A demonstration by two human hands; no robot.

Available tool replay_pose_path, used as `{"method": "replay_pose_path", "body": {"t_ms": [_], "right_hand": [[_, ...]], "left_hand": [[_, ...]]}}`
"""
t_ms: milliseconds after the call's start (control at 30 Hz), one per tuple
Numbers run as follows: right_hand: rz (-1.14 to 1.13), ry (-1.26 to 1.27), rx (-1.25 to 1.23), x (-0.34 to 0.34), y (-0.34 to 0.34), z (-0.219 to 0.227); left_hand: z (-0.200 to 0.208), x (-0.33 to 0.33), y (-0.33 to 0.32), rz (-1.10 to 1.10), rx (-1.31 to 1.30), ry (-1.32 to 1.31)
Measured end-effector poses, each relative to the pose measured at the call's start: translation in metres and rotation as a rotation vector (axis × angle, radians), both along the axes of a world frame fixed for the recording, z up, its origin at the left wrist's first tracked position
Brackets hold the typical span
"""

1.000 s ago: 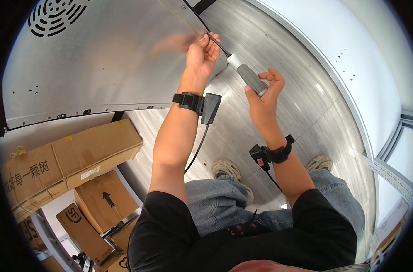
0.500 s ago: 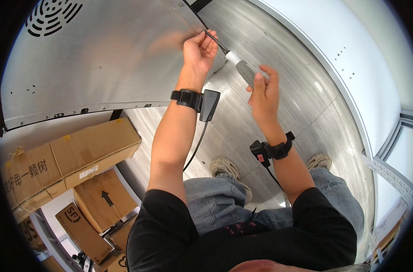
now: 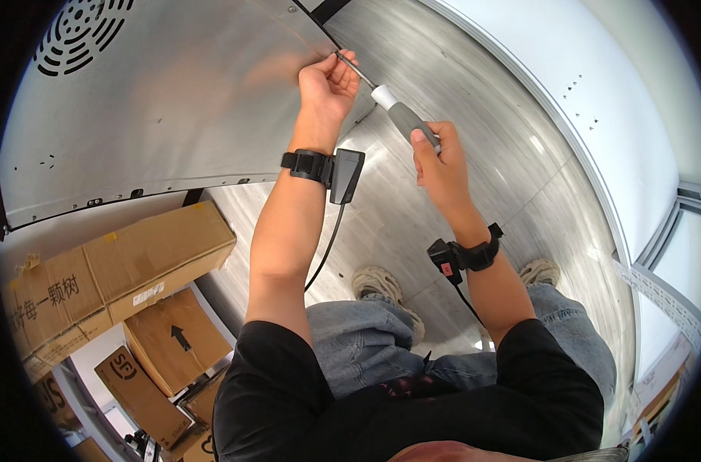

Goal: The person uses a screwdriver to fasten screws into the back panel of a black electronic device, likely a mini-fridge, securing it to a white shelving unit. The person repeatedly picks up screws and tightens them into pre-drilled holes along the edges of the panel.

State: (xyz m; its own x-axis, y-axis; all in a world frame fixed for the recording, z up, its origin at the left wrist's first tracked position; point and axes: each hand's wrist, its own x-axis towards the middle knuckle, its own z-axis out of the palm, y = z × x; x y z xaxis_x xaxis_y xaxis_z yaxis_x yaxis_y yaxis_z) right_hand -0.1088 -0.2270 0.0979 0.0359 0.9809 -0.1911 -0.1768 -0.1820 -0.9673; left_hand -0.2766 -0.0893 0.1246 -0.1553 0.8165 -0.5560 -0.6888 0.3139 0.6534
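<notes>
A screwdriver point(image 3: 407, 122) with a grey and white handle and a thin metal shaft slants between my hands. My right hand point(image 3: 445, 169) is closed round the rear of its handle. My left hand point(image 3: 329, 86) has its fingers curled and pinched at the far end of the shaft, beside the edge of a large silver metal panel point(image 3: 212, 108). The shaft's tip is hidden at those fingertips, and whether a screw is there I cannot make out. The panel has curved vent slots at its far left and small holes along its near edge.
Left of me lie a long cardboard box point(image 3: 127, 277) and several smaller cartons point(image 3: 177, 339). A white curved-looking cabinet or wall point(image 3: 581, 100) runs along the right. The wood-look floor point(image 3: 512, 162) lies between. Black straps with cabled devices point(image 3: 347, 177) are on both wrists.
My right hand has moved slightly up and left, its fingers closing further round the screwdriver handle. My left hand, the shaft and the panel edge have shifted slightly left in view.
</notes>
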Motion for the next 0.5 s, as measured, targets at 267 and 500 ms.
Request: {"method": "replay_pose_path", "body": {"t_ms": [267,500], "right_hand": [[-0.023,0.197,-0.025,0.018,-0.012,-0.005],[-0.046,0.254,0.025,0.019,-0.015,-0.014]], "left_hand": [[-0.003,0.002,0.000,-0.002,0.016,0.042],[-0.010,0.003,-0.008,-0.029,0.105,0.073]]}}
